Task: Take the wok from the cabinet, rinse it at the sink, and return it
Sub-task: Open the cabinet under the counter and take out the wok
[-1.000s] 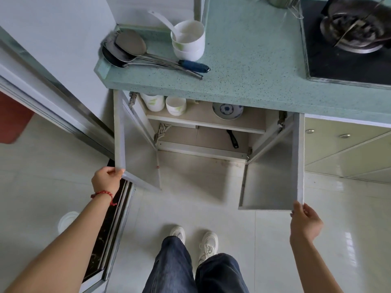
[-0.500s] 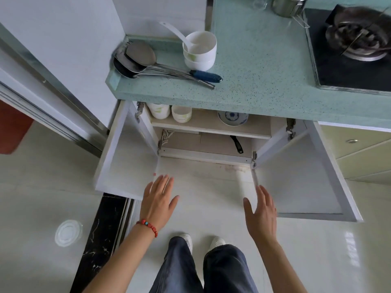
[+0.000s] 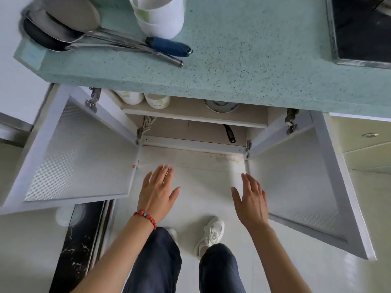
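Note:
The cabinet under the green counter stands with both doors swung wide: left door (image 3: 69, 157), right door (image 3: 304, 187). Only a black handle (image 3: 229, 134) of the wok shows in the lower compartment; its pan is hidden behind the shelf (image 3: 190, 119). My left hand (image 3: 157, 193), with a red bead bracelet, hovers open in front of the cabinet's base, fingers spread, holding nothing. My right hand (image 3: 251, 201) is open too, palm turned inward, just inside the right door. Both hands are apart from the doors and from the handle.
White cups (image 3: 156, 100) and a blue patterned dish (image 3: 221, 106) sit on the upper shelf. On the counter (image 3: 243, 60) lie ladles and spatulas (image 3: 67, 32) beside stacked white bowls (image 3: 158, 15). A black cooktop (image 3: 361, 28) is at the right. My feet stand on pale floor tiles.
Both hands let go of the door edges and came in toward the middle, open. The doors swung fully wide. My head has dropped closer to the cabinet.

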A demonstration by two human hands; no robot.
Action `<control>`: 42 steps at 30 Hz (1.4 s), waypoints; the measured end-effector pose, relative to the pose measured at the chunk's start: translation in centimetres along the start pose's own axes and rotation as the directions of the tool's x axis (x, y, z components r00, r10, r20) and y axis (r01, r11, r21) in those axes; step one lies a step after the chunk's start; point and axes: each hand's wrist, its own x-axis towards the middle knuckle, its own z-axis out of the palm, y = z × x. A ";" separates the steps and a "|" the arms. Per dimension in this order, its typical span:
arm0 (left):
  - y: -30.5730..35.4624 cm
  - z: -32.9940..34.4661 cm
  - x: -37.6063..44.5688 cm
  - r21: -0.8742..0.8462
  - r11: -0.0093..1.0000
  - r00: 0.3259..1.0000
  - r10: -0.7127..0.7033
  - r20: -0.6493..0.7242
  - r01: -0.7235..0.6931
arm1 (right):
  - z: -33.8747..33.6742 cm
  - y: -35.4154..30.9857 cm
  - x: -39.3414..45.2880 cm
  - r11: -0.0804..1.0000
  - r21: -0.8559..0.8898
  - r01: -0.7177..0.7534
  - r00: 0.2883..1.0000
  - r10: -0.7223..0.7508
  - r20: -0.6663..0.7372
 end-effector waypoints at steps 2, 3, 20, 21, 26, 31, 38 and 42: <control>1.0 1.9 1.7 -0.016 1.000 1.000 -0.012 0.024 0.013 | 1.1 1.6 2.2 1.000 -0.014 0.010 1.000 -0.010 0.022; 1.4 2.9 2.6 -0.025 1.000 0.999 -0.016 0.035 0.017 | 1.7 2.3 3.3 1.000 -0.022 0.013 0.999 -0.013 0.030; 1.2 26.0 19.8 -0.026 0.995 0.996 0.092 0.010 -0.091 | 19.0 12.5 23.8 0.999 -0.030 0.024 0.996 -0.026 -0.089; 1.1 27.2 20.9 -0.031 0.995 0.995 0.095 0.001 -0.095 | 19.9 12.8 25.4 0.999 -0.033 0.040 0.994 -0.043 -0.103; 0.4 32.3 25.6 -0.034 0.992 0.990 0.117 -0.080 -0.120 | 23.9 14.0 33.4 0.996 -0.017 0.091 0.989 -0.092 -0.116; -0.6 35.7 28.8 -0.025 0.993 0.984 0.112 -0.138 -0.117 | 26.5 15.6 41.2 0.982 0.185 -0.031 0.984 0.062 -0.169; -1.5 39.1 29.5 -0.052 0.995 0.984 0.075 -0.158 -0.085 | 28.9 16.4 46.0 0.837 0.540 -0.083 0.978 0.171 -0.115; -1.0 40.3 29.8 -0.093 0.992 0.989 0.067 -0.131 -0.079 | 29.6 16.0 45.4 0.773 0.630 -0.080 0.983 0.164 -0.077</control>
